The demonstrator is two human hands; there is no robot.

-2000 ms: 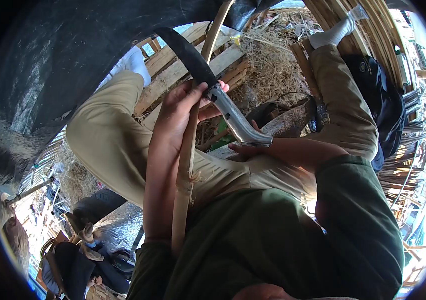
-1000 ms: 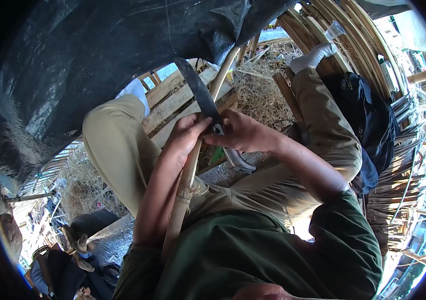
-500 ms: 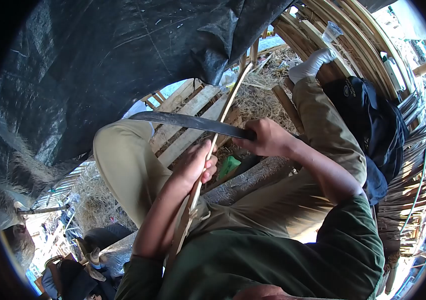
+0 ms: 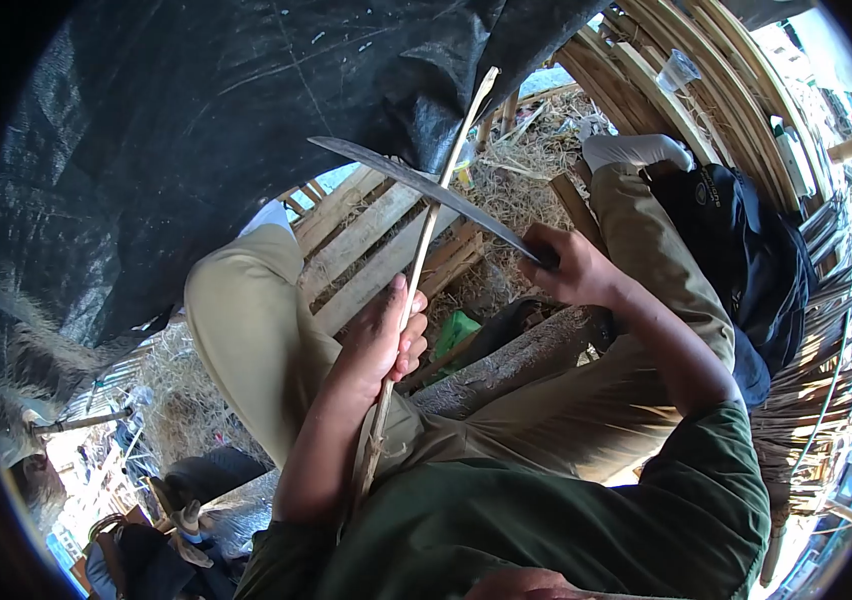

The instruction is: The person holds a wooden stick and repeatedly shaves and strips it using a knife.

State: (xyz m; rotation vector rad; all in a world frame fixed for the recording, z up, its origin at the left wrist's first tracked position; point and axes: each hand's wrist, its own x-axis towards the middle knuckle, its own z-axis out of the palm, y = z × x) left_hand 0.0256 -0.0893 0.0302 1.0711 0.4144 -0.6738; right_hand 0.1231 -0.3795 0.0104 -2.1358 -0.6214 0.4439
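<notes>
A long thin strip of bamboo (image 4: 431, 225) runs up from beside my torso, past my lap. My left hand (image 4: 383, 338) is wrapped round its middle, thumb pointing up along it. In my right hand (image 4: 571, 265) is the handle of a large curved knife (image 4: 426, 187); the handle is mostly hidden by my fingers. The blade reaches up and to the left and crosses the strip above my left hand, appearing to touch it. The strip's lower end lies against my shirt.
Black plastic sheeting (image 4: 176, 110) hangs at the upper left. Wooden slats (image 4: 376, 235) and dry straw (image 4: 516, 190) lie beyond my lap, near a log (image 4: 506, 365). A dark bag (image 4: 736, 240) and a plastic cup (image 4: 678, 70) are at right. Another person (image 4: 151, 560) sits at lower left.
My right hand has moved from the knife's metal handle end near my left hand to the right, gripping the handle. The blade has swung across the strip, which now shows its narrow edge.
</notes>
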